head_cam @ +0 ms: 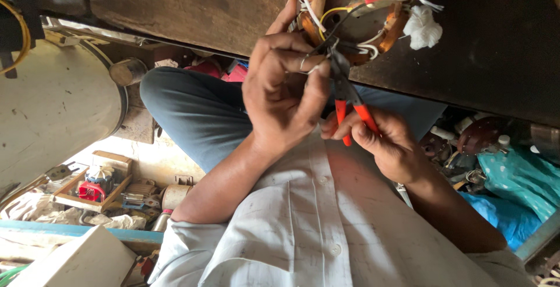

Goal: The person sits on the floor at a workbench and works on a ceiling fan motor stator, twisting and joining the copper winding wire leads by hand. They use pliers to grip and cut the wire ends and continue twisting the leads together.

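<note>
pliers (350,103), red-handled, centre of the frame, gripped in the right hand (385,141); the fingers are curled round both handles, jaws at the wires just above.
left hand (283,97), centre, slightly left: thumb and fingers pinched on a thin white wire (309,68), holding it up to the plier jaws.
winding (356,18), top centre: a ring of copper-brown coil set in a dark round housing. loose leads come off it in white, yellow, red and black, some in pale sleeving. a wad of white cloth (423,27) sits at its right edge.
handling note, as a judgement: the pinched wire is best kept taut and short between fingertips and jaws, so the tool bites only that lead. a light squeeze seems wise, since the neighbouring leads lie close and the coil is easily nicked. whether the jaws are cutting or stripping cannot be told; they are partly hidden behind the fingers.
surroundings: white shirt (326,228), lower centre; blue-grey trouser knee (192,112), centre left; wooden tray (96,185) with a red part, lower left; blue cloth (519,188), lower right.
</note>
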